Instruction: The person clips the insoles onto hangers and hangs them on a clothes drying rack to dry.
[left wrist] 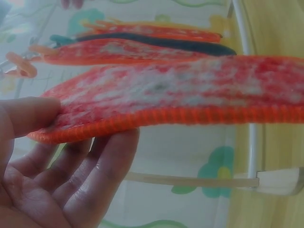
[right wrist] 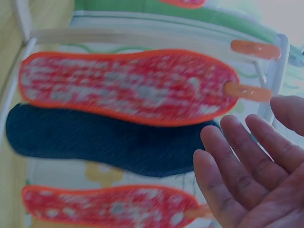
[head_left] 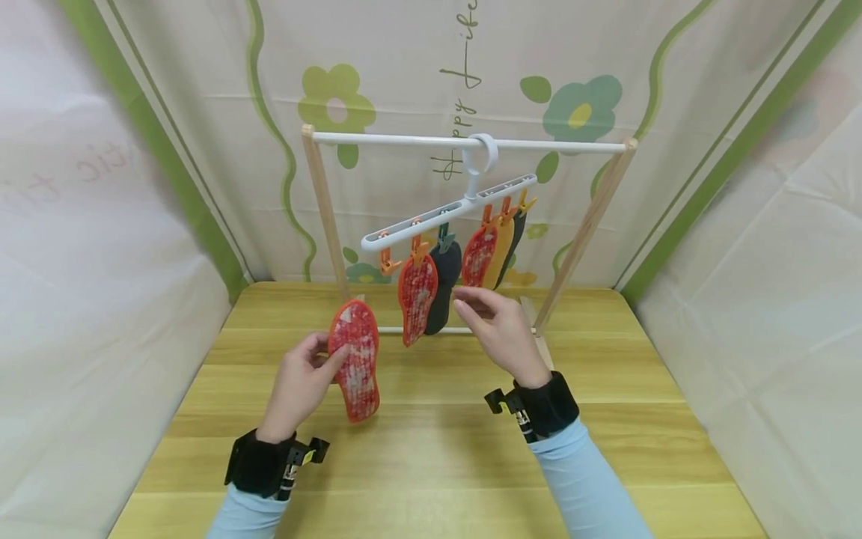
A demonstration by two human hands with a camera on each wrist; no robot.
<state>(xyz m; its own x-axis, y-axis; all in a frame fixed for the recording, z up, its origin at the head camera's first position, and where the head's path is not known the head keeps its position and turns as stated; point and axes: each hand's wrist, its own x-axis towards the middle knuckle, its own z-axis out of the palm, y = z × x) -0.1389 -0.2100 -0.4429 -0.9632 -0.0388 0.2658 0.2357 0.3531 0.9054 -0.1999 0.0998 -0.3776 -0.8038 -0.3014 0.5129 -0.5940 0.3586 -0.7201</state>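
My left hand (head_left: 299, 385) pinches a red-and-white insole (head_left: 357, 367) with orange edging, thumb on its patterned face and fingers behind. It stands upright in front of the rack, left of the hanging insoles. A white clip hanger (head_left: 420, 222) hangs tilted above. Its leftmost orange clip (head_left: 386, 258) bears no insole. Beside that clip hang a red insole (head_left: 418, 296) and a dark insole (head_left: 443, 284). Farther along hang another red insole (head_left: 476, 258), a yellow insole (head_left: 500, 258) and a dark insole (head_left: 518, 239). My right hand (head_left: 505, 337) is near them, fingers loosely bent, holding nothing.
A rack with wooden posts (head_left: 595, 217) and a white top rod (head_left: 397, 140) carries the hanger. It stands on a wood-grain table (head_left: 431, 464). Fabric walls with printed flowers (head_left: 582, 112) enclose the back and sides.
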